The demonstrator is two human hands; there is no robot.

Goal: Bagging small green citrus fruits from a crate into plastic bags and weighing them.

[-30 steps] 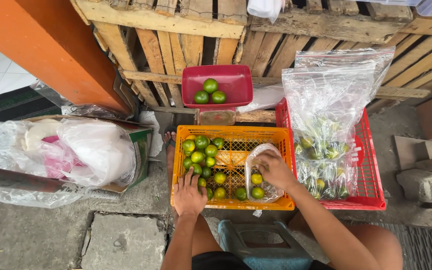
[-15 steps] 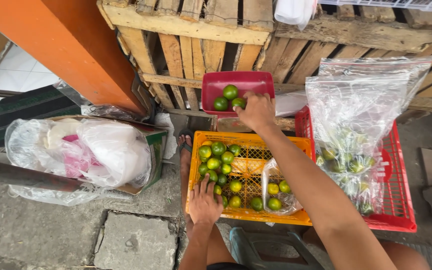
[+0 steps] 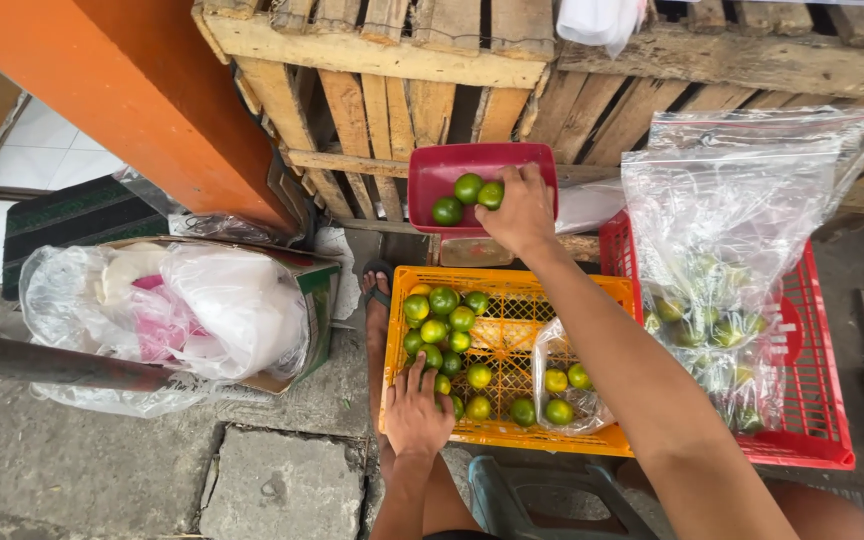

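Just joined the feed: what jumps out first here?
The orange crate of green limes at centre, with the left hand resting on its near edge. Above it, the right hand reaches into a red tray holding three limes, set against wooden pallets.

An outdoor market stall: lime crates (image 3: 507, 330), wooden pallets (image 3: 382, 90), bagged fruit (image 3: 722, 300).

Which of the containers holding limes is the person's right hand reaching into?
The small red tray up against the wooden pallets; the right hand rests there, not on the orange crate below.
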